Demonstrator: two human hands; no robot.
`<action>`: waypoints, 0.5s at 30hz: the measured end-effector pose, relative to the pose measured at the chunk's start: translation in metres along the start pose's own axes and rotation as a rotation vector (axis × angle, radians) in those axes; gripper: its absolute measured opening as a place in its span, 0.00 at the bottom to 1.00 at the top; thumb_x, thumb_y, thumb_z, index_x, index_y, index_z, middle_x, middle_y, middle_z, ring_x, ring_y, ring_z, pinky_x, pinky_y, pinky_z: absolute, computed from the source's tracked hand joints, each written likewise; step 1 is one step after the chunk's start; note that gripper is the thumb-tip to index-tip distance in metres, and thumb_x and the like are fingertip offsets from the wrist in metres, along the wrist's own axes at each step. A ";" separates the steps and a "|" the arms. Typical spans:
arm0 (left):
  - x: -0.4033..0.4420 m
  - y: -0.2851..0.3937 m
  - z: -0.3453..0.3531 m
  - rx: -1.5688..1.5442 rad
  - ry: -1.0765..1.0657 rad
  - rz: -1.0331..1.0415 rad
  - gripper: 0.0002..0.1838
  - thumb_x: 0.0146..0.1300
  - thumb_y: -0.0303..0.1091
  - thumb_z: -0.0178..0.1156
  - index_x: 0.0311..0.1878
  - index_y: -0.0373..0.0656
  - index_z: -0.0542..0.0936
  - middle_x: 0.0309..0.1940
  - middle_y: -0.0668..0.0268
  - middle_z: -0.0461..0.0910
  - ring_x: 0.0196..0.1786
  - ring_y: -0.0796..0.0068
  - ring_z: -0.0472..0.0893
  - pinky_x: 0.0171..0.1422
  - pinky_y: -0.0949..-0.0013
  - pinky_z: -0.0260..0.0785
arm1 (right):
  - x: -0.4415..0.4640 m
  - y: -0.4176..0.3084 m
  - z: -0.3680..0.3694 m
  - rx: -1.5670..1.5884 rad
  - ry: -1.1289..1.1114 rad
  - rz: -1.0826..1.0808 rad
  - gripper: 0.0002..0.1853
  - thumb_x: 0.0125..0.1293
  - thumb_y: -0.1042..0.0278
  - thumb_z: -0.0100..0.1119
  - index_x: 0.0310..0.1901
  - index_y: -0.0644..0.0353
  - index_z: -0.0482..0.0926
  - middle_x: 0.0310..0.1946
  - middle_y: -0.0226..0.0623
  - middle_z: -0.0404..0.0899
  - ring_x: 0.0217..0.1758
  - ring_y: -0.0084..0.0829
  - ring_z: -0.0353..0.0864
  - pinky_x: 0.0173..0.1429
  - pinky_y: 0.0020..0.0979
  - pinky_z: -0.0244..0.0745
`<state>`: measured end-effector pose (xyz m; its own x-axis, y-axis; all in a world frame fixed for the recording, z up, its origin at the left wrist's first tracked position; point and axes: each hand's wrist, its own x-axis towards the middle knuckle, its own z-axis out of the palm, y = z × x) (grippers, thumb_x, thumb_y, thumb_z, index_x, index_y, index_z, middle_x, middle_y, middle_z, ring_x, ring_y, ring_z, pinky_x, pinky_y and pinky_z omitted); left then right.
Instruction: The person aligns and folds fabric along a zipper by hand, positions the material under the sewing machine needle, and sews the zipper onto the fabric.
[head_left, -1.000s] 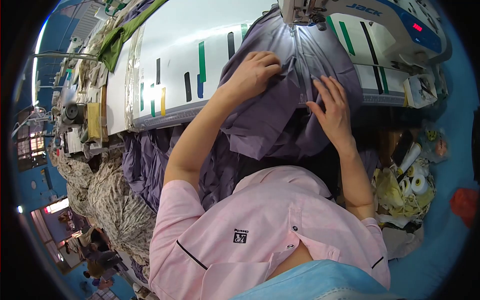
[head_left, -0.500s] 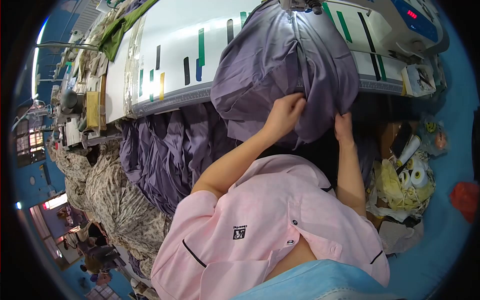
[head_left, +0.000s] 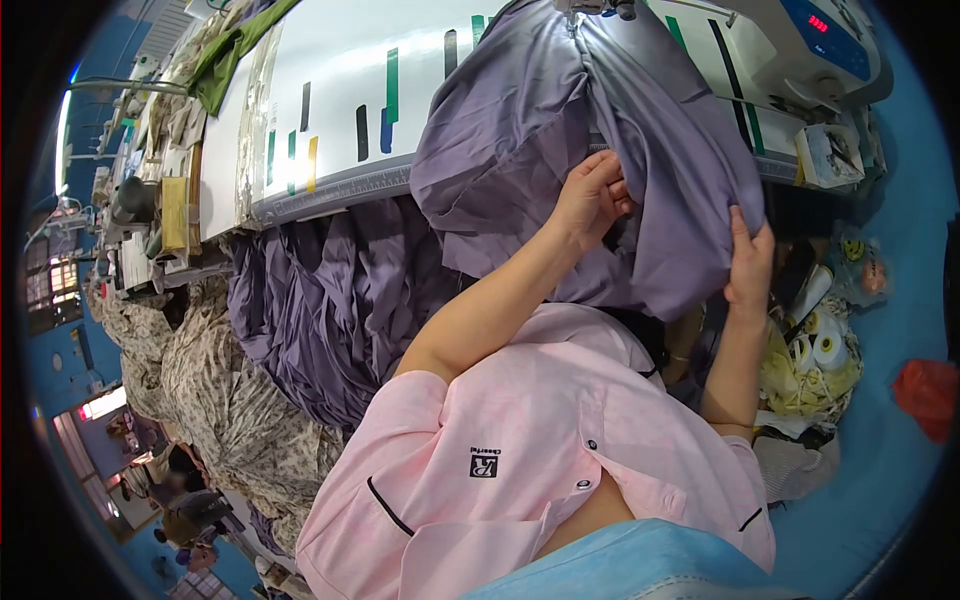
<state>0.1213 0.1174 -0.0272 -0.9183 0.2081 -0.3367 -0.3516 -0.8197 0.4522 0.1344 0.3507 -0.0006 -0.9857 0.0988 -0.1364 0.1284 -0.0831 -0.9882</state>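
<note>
Purple fabric [head_left: 520, 130] runs from under the sewing machine's needle area [head_left: 573, 22] down over the table's front edge. My left hand [head_left: 595, 195] is closed at the middle of the fabric, its fingertips pinched at a fold. Over at the cloth's right edge, my right hand [head_left: 750, 258] grips the fabric between thumb and fingers. The machine head [head_left: 810, 40] with its red display stands at the top right, partly cut off by the frame.
More purple cloth [head_left: 330, 300] hangs left of my lap, beside a heap of patterned fabric [head_left: 215, 400]. Thread spools [head_left: 828, 348] and a small box [head_left: 830, 157] are at the right. A person [head_left: 185, 520] shows at the far lower left.
Both hands have come down from the cloth near the needle and closed on it nearer the front edge. My right hand has since moved right, spreading the fabric's right side outward.
</note>
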 end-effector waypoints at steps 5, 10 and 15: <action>0.000 0.007 -0.014 0.277 0.073 0.021 0.07 0.71 0.35 0.60 0.37 0.44 0.79 0.26 0.75 0.76 0.26 0.86 0.70 0.31 0.79 0.61 | 0.039 -0.038 -0.030 -0.530 0.228 -0.322 0.19 0.73 0.65 0.60 0.59 0.69 0.76 0.45 0.45 0.85 0.47 0.31 0.83 0.55 0.29 0.73; -0.006 0.004 -0.012 0.703 0.172 0.142 0.09 0.71 0.34 0.59 0.42 0.38 0.81 0.27 0.71 0.78 0.24 0.86 0.69 0.27 0.82 0.56 | 0.077 -0.020 -0.033 -1.225 0.473 -0.516 0.21 0.72 0.59 0.59 0.53 0.72 0.77 0.35 0.62 0.82 0.42 0.59 0.84 0.44 0.47 0.77; -0.012 -0.003 -0.012 0.551 0.223 0.059 0.12 0.72 0.35 0.57 0.50 0.34 0.80 0.38 0.63 0.85 0.26 0.85 0.73 0.27 0.81 0.61 | 0.073 0.005 -0.014 -1.069 0.376 -0.348 0.24 0.71 0.58 0.60 0.59 0.69 0.73 0.46 0.59 0.82 0.51 0.58 0.81 0.53 0.48 0.75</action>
<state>0.1359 0.1111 -0.0340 -0.8996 0.0047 -0.4366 -0.3986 -0.4168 0.8169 0.0651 0.3716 -0.0168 -0.9146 0.2522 0.3160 0.0613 0.8591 -0.5080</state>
